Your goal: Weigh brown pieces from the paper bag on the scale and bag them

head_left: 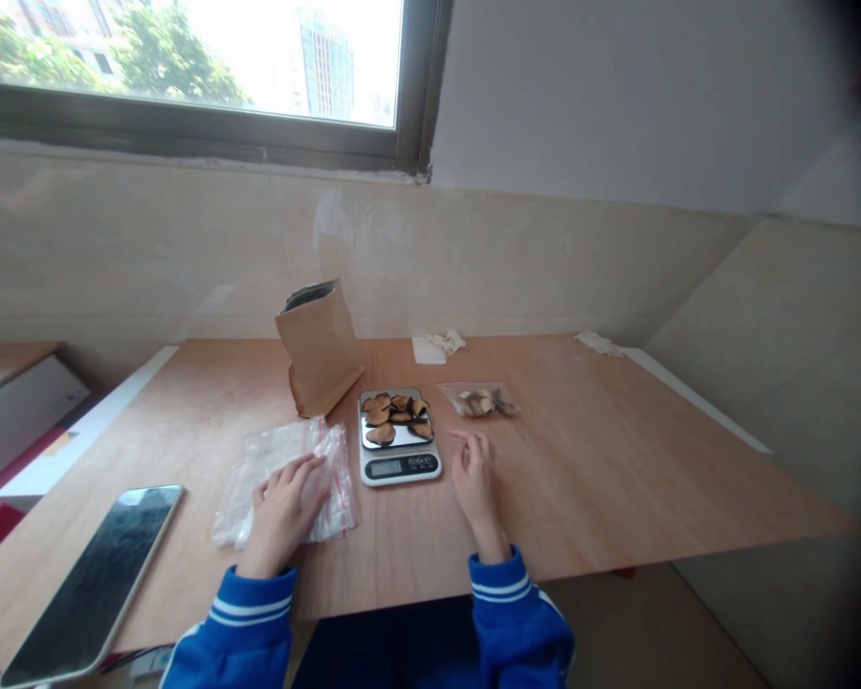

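A small digital kitchen scale [402,469] stands in the middle of the table. On its metal plate lie several dried brown slices with dark edges [382,434]. My left hand [287,502] rests with fingers spread on a loose stack of clear zip bags [339,478], left of the scale. Just right of the scale, my right hand [474,469] lies on the table, fingers loosely bent and holding nothing. Beyond it sits a clear bag of similar slices [484,400]. The display digits are too faint to read.
An open brown paper bag [320,349] stands behind the zip bags. A phone [97,584] lies at the left front of the wooden table [617,469]. Crumpled white tissue [447,342] and a white paper square [428,351] lie near the back wall, with another crumpled scrap [599,344] farther right.
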`<move>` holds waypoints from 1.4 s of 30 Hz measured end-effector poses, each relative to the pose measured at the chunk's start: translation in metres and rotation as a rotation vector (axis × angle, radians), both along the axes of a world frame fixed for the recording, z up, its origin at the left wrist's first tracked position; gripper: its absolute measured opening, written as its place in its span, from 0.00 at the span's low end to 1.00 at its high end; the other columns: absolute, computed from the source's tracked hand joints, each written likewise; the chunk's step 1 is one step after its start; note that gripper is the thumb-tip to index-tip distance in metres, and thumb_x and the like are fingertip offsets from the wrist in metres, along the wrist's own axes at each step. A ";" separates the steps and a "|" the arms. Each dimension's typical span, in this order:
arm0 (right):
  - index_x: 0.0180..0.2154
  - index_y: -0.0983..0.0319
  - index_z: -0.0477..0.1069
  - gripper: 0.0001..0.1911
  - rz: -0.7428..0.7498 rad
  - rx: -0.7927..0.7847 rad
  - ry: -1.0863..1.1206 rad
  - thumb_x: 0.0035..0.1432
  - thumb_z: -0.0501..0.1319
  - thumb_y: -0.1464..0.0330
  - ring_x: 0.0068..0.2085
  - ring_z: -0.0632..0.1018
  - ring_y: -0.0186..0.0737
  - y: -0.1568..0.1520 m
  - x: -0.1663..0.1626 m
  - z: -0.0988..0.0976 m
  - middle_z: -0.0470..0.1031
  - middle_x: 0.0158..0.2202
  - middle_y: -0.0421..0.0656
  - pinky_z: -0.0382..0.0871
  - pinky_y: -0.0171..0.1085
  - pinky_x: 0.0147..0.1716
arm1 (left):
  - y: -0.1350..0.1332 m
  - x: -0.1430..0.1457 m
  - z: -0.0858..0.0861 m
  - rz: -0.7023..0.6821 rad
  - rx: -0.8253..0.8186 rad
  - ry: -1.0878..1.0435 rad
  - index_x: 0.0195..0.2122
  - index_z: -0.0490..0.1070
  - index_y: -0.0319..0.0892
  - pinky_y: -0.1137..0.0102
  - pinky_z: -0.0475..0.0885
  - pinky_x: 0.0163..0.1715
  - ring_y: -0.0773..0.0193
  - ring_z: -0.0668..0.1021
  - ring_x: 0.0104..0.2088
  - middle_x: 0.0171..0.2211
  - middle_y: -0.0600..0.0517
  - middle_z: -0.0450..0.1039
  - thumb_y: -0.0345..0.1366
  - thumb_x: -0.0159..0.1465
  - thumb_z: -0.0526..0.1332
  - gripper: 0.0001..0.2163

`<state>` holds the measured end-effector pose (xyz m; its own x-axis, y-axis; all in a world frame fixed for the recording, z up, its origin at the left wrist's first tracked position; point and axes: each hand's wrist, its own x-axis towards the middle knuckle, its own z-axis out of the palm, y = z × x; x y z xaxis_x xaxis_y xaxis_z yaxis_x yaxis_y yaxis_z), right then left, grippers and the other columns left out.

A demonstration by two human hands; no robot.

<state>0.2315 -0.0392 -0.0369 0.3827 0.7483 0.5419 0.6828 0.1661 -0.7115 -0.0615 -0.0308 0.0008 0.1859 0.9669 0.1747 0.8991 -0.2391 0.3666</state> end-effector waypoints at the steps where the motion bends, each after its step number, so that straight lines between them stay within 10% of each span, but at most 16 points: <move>1: 0.43 0.60 0.70 0.15 0.002 0.010 0.007 0.59 0.48 0.74 0.45 0.69 0.47 0.000 0.000 0.000 0.68 0.40 0.49 0.65 0.48 0.46 | 0.000 0.000 0.000 0.005 0.018 -0.003 0.52 0.68 0.50 0.53 0.62 0.48 0.50 0.70 0.54 0.55 0.48 0.69 0.41 0.64 0.53 0.16; 12: 0.42 0.59 0.69 0.11 0.276 0.084 0.161 0.64 0.49 0.68 0.45 0.71 0.43 -0.018 -0.053 0.051 0.71 0.41 0.46 0.66 0.43 0.45 | -0.006 0.014 0.029 -0.037 0.577 -0.412 0.46 0.70 0.46 0.59 0.66 0.46 0.55 0.75 0.44 0.43 0.48 0.75 0.40 0.62 0.60 0.12; 16: 0.50 0.58 0.65 0.17 0.492 -0.139 0.376 0.61 0.56 0.61 0.40 0.73 0.40 -0.027 -0.096 0.070 0.72 0.45 0.46 0.69 0.37 0.36 | -0.016 0.029 0.035 -0.142 0.580 -0.512 0.49 0.69 0.47 0.59 0.66 0.49 0.56 0.73 0.48 0.46 0.49 0.73 0.35 0.62 0.60 0.13; 20: 0.39 0.59 0.69 0.12 0.545 -0.233 0.543 0.58 0.59 0.58 0.32 0.73 0.37 -0.022 -0.112 0.072 0.74 0.33 0.41 0.66 0.34 0.31 | -0.022 0.043 0.033 -0.151 0.512 -0.631 0.48 0.67 0.47 0.59 0.66 0.51 0.58 0.73 0.49 0.46 0.49 0.72 0.35 0.63 0.58 0.12; 25: 0.29 0.60 0.65 0.14 0.506 -0.266 0.757 0.55 0.61 0.56 0.27 0.73 0.36 -0.017 -0.100 0.066 0.70 0.24 0.37 0.66 0.34 0.28 | -0.023 0.057 0.032 0.202 0.605 -1.008 0.41 0.62 0.44 0.59 0.66 0.51 0.59 0.73 0.47 0.42 0.47 0.69 0.39 0.67 0.51 0.06; 30: 0.39 0.59 0.70 0.18 0.719 -0.275 0.605 0.61 0.53 0.53 0.38 0.75 0.39 -0.021 -0.078 0.073 0.75 0.37 0.42 0.68 0.36 0.36 | -0.012 0.063 0.040 0.317 0.652 -1.085 0.40 0.60 0.43 0.60 0.65 0.51 0.60 0.74 0.45 0.41 0.48 0.69 0.44 0.67 0.50 0.10; 37: 0.41 0.60 0.71 0.15 0.307 -0.020 0.312 0.61 0.53 0.59 0.46 0.74 0.45 0.023 -0.019 0.068 0.75 0.43 0.48 0.69 0.42 0.43 | 0.026 0.071 0.060 0.455 0.541 -1.140 0.43 0.58 0.43 0.62 0.66 0.48 0.60 0.72 0.47 0.45 0.45 0.66 0.45 0.68 0.44 0.12; 42: 0.40 0.61 0.74 0.13 0.274 -0.004 0.282 0.56 0.56 0.65 0.48 0.73 0.45 0.068 0.018 0.044 0.75 0.45 0.49 0.66 0.47 0.50 | 0.055 0.081 0.036 0.466 0.496 -1.089 0.45 0.56 0.42 0.60 0.67 0.46 0.59 0.72 0.44 0.42 0.45 0.66 0.45 0.68 0.43 0.13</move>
<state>0.2490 0.0285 0.0075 0.3024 0.8451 0.4409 0.3910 0.3118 -0.8660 0.0193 0.0245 0.0370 -0.6156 0.6902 0.3804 0.2282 -0.3059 0.9243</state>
